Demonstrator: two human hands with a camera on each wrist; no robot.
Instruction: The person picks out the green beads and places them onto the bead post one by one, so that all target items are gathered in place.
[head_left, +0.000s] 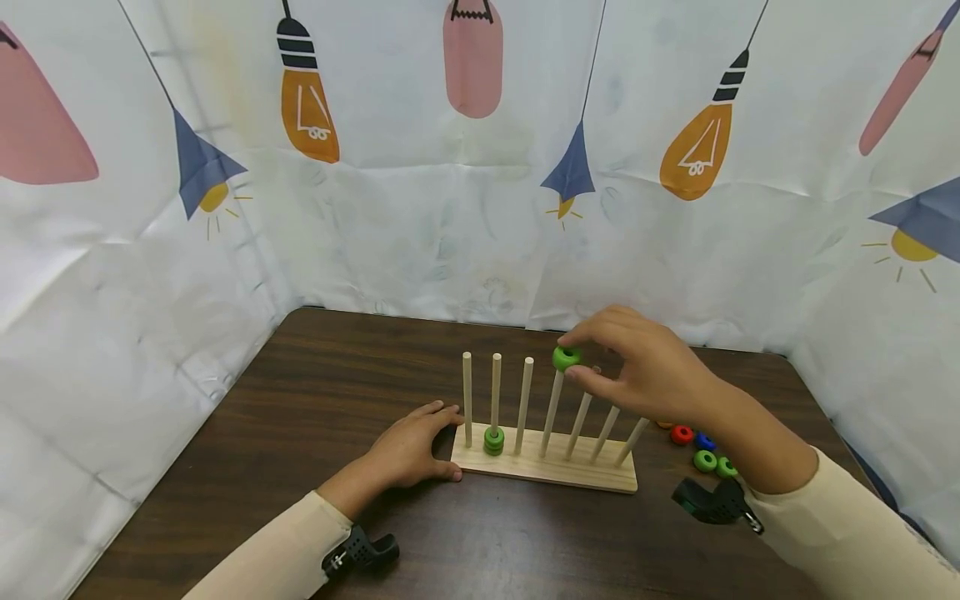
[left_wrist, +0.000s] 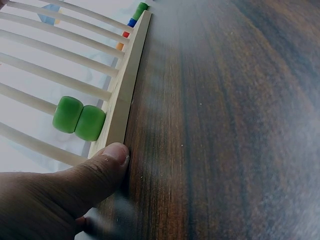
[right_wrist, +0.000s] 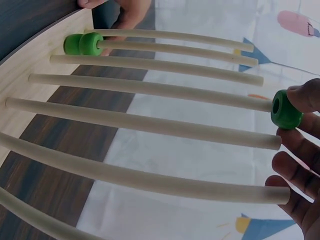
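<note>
A pale wooden base (head_left: pixel 543 460) with several upright pegs stands on the table. Two green beads (head_left: pixel 493 441) are stacked on the second peg from the left; the left wrist view shows these green beads (left_wrist: pixel 90 122) side by side. My left hand (head_left: pixel 412 447) touches the base's left end, its thumb (left_wrist: pixel 114 155) against the front corner. My right hand (head_left: pixel 648 367) pinches a green bead (head_left: pixel 566 358) between thumb and fingers at the tip of the fourth peg. In the right wrist view that bead (right_wrist: pixel 286 110) meets the peg's end.
Right of the base, partly behind my right forearm, lie loose beads: a red one (head_left: pixel 682 434), a blue one (head_left: pixel 703 442), green ones (head_left: pixel 705 461) and an orange one. A printed white cloth (head_left: pixel 405 225) hangs behind the dark wooden table (head_left: pixel 337 358).
</note>
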